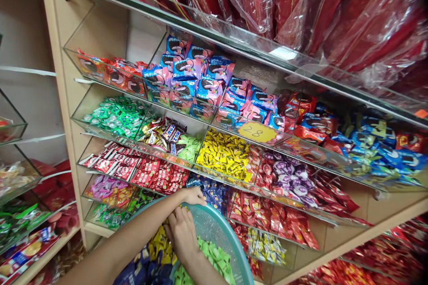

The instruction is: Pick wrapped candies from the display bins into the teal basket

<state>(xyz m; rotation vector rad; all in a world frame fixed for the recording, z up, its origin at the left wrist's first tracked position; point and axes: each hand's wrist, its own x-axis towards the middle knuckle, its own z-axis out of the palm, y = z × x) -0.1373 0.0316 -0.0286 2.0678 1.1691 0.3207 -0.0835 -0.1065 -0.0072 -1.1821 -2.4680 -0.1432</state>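
A teal mesh basket (230, 236) sits low in front of the sweets shelf, holding green sweets (214, 254), yellow sweets (160, 242) and blue wrappers (143, 267). My left hand (193, 196) reaches in from the lower left, its fingers closed over the basket's far rim. My right hand (182, 231) is inside the basket, back upward, with its fingers curled down among the yellow sweets. What those fingers hold, if anything, is hidden.
Tilted clear bins fill the shelf: cookie packs in blue and pink (194, 75), green sweets (117, 116), yellow sweets (224, 156), purple sweets (287, 173), red wafer packs (117, 162). A yellow "28" label (256, 132) sticks on one bin. Red plastic-wrapped goods (301, 0) hang above. Another shelf unit (16, 187) stands left.
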